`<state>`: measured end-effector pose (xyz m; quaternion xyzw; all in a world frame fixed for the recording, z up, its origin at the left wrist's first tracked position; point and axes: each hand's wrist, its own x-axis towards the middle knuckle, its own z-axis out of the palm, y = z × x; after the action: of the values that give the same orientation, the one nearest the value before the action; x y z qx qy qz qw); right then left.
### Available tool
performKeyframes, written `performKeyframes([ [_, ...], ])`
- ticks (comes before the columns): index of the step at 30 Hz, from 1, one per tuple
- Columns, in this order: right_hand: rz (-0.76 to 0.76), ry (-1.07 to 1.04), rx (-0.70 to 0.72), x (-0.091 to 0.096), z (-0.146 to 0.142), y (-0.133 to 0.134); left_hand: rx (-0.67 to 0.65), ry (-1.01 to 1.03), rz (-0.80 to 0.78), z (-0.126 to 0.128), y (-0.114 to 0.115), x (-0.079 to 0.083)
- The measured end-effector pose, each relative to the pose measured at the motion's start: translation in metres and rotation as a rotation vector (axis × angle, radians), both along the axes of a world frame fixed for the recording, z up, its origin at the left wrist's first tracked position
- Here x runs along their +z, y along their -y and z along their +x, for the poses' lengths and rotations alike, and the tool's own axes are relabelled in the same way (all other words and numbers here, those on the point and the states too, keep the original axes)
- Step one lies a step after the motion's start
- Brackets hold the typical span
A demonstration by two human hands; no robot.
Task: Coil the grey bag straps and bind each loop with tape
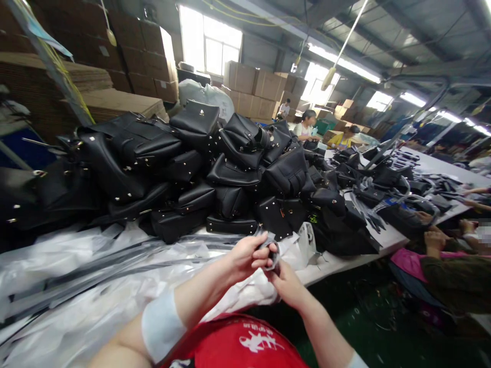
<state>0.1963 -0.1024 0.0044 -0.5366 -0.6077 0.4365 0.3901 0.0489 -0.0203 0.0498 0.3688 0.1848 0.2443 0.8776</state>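
Note:
My left hand (pixel 249 256) is closed, its fingers curled round a bent dark strap in clear plastic film (pixel 273 259). My right hand (pixel 287 280) grips the same strap from below and to the right, thumb and fingers pressed together. Both hands meet just above the front edge of the table. Under them lies crumpled white wrapping (pixel 251 294). To the left, long black straps in clear film (pixel 126 266) stretch over the table. Right behind my hands rests a black handbag (pixel 232 225) with small metal studs.
A high heap of black handbags (pixel 199 120) fills the back of the table. A light grey upright piece (pixel 307 240) stands at right. Co-workers (pixel 307 125) sit behind the heap, and another person's hands (pixel 435 237) are at far right. Cardboard boxes (pixel 249 84) are stacked behind.

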Motion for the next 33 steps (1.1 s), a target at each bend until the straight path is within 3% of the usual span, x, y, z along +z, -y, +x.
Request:
performKeyframes([
  [2, -0.121, -0.068, -0.004, -0.011, -0.029, 0.006, 0.202, 0.064, -0.052, 0.006, -0.005, 0.000],
  [4, -0.182, -0.182, 0.076, -0.014, -0.048, 0.014, 0.411, 0.062, 0.023, 0.014, -0.006, -0.004],
  [7, -0.162, -0.283, 0.193, -0.001, -0.050, 0.025, 0.595, -0.078, 0.427, 0.021, -0.004, -0.020],
  [9, -0.144, -0.296, 0.205, 0.013, -0.036, 0.028, 0.571, -0.242, 0.830, 0.018, 0.001, -0.030],
  [11, -0.110, -0.326, 0.093, 0.024, -0.014, 0.024, 0.450, -0.409, 1.206, 0.012, 0.007, -0.037],
  [13, -0.117, -0.315, -0.012, 0.029, 0.009, 0.014, 0.337, -0.543, 1.434, 0.006, 0.014, -0.038],
  [14, -0.135, -0.268, -0.024, 0.030, 0.020, 0.008, 0.304, -0.592, 1.475, 0.003, 0.017, -0.036],
  [15, -0.145, -0.196, -0.027, 0.029, 0.029, 0.002, 0.283, -0.626, 1.460, 0.001, 0.020, -0.033],
  [17, -0.080, -0.029, -0.075, 0.027, 0.041, -0.007, 0.222, -0.641, 1.269, -0.001, 0.023, -0.025],
  [20, 0.154, 0.090, -0.201, 0.022, 0.044, -0.010, 0.027, -0.468, 0.721, -0.003, 0.023, -0.012],
  [23, 0.141, -0.049, -0.032, 0.020, 0.034, -0.004, -0.191, -0.161, 0.181, -0.008, 0.016, -0.002],
  [25, 0.032, -0.221, 0.093, 0.019, 0.024, 0.000, -0.257, -0.021, -0.047, -0.011, 0.010, 0.001],
  [27, -0.035, -0.323, 0.081, 0.017, 0.014, 0.002, -0.260, 0.052, -0.178, -0.012, 0.004, 0.001],
  [29, -0.054, -0.351, -0.017, 0.015, 0.005, 0.001, -0.237, 0.093, -0.241, -0.012, 0.001, -0.002],
  [33, -0.130, -0.507, -0.106, 0.014, -0.005, -0.001, -0.182, 0.114, -0.197, -0.010, 0.002, -0.010],
])
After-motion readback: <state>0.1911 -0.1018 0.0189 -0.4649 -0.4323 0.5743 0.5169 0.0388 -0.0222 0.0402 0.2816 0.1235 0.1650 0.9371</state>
